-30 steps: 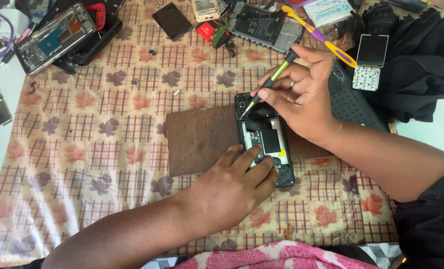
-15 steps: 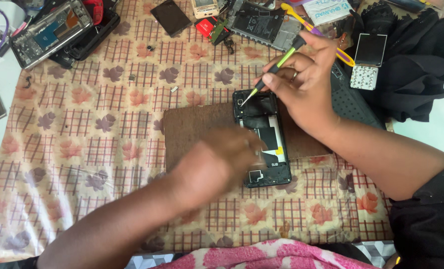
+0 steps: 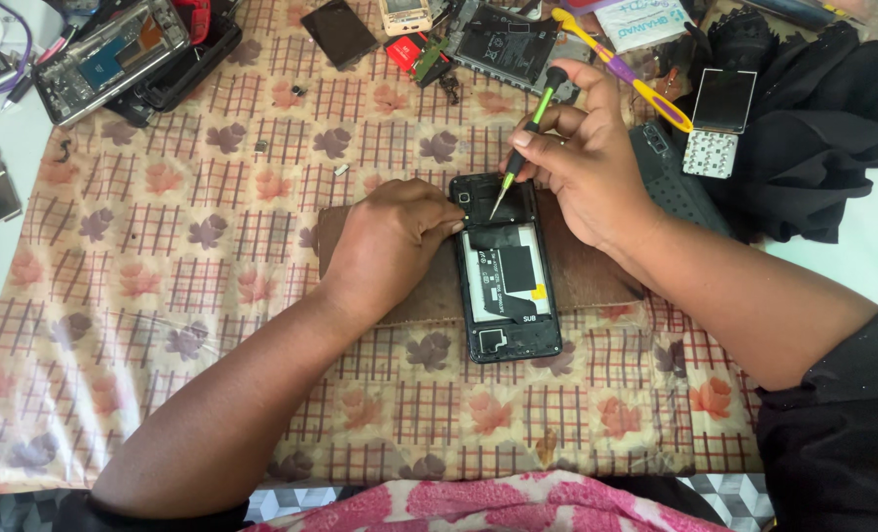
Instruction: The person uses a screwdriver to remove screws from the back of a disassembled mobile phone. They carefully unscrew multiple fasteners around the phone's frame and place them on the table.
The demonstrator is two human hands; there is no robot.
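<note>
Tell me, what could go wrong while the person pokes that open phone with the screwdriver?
The screwdriver tip sits inside the open phone, so a slip might scratch its parts. The left hand only steadies the phone's top edge, so the phone could slide on the brown mat. Tiny loose bits on the patterned cloth could easily get lost.

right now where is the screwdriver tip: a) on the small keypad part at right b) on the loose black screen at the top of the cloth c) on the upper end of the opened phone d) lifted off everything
c: the right hand points the green-handled screwdriver down onto the upper end of the opened phone, which the left hand steadies on the brown mat.
</note>
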